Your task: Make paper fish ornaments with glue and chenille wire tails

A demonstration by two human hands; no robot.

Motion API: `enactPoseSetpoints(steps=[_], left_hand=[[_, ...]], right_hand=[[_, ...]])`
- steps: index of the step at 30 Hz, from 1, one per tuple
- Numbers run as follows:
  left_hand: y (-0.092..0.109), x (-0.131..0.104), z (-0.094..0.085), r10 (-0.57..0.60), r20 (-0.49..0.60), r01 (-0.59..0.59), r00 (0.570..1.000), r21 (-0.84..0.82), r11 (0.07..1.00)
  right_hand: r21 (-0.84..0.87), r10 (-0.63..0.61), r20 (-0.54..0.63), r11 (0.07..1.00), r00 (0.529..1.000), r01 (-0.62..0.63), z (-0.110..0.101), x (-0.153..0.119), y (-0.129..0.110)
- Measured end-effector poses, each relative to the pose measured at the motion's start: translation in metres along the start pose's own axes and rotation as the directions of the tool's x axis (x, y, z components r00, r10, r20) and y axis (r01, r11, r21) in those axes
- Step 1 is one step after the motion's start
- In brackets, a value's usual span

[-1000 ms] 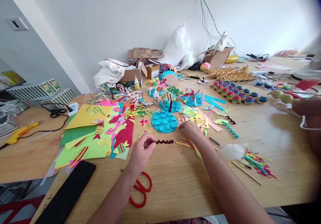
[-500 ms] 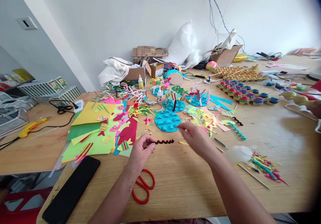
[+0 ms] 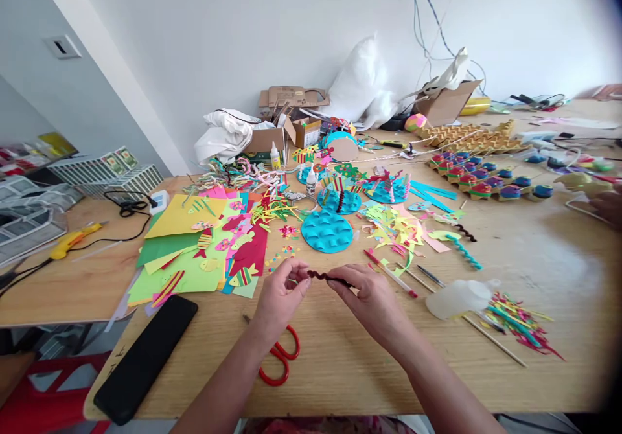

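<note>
A dark brown, wavy pipe cleaner (image 3: 318, 275) is stretched between my two hands over the front of the table. My left hand (image 3: 284, 291) pinches its left end between thumb and fingers. On the other end, my right hand (image 3: 367, 291) has its fingers closed, with a bit of the stem showing beneath them. Just beyond lies a round blue base (image 3: 326, 231) with a bumpy, scalloped surface. Red-handled scissors (image 3: 282, 359) rest under my left forearm, their blades partly hidden. To the right of my right hand is a red pen (image 3: 392, 274).
Coloured paper sheets (image 3: 184, 262) with paper fish lie left, near a black phone (image 3: 146, 359). A translucent bottle (image 3: 459, 299), wooden sticks and paper shreds (image 3: 522, 320) are at right. Painted egg cartons (image 3: 486, 175) stand farther back. Another person's hand (image 3: 610, 204) shows at the right edge.
My right hand has come back from beside the blue base and closed on the free end of the pipe cleaner. My left hand keeps its pinch. The red pen is now uncovered.
</note>
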State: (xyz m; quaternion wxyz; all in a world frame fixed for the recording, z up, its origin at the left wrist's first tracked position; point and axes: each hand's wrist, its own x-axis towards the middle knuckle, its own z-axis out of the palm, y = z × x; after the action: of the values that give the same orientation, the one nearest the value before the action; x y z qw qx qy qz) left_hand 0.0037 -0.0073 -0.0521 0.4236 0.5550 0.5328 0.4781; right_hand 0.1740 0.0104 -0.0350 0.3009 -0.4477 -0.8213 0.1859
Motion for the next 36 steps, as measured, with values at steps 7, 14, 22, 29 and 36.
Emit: enactPoseSetpoints(steps=[7,14,22,29,36], left_hand=[[-0.005,-0.001,0.011,0.011,0.062,-0.013,0.998,0.039,0.999],[-0.003,-0.005,0.018,0.048,0.068,-0.056,0.997,0.134,0.989],[-0.003,-0.010,0.022,0.132,0.075,-0.150,0.988,0.336,0.930],[-0.003,0.001,-0.011,0.043,0.114,-0.084,0.993,0.387,0.918],[-0.017,0.032,-0.102,-0.018,-0.042,0.044,0.999,0.765,0.643]], right_hand=[[-0.009,0.005,0.019,1.000,1.000,-0.005,0.003,-0.008,0.004],[-0.022,-0.016,0.008,1.000,1.000,0.016,0.008,-0.012,0.002],[-0.041,-0.075,-0.005,0.996,0.997,0.075,0.014,-0.016,0.007],[-0.057,0.000,0.102,0.998,0.995,0.006,0.015,-0.034,0.029],[-0.186,0.091,0.169,0.981,0.981,-0.059,0.021,-0.052,0.060]])
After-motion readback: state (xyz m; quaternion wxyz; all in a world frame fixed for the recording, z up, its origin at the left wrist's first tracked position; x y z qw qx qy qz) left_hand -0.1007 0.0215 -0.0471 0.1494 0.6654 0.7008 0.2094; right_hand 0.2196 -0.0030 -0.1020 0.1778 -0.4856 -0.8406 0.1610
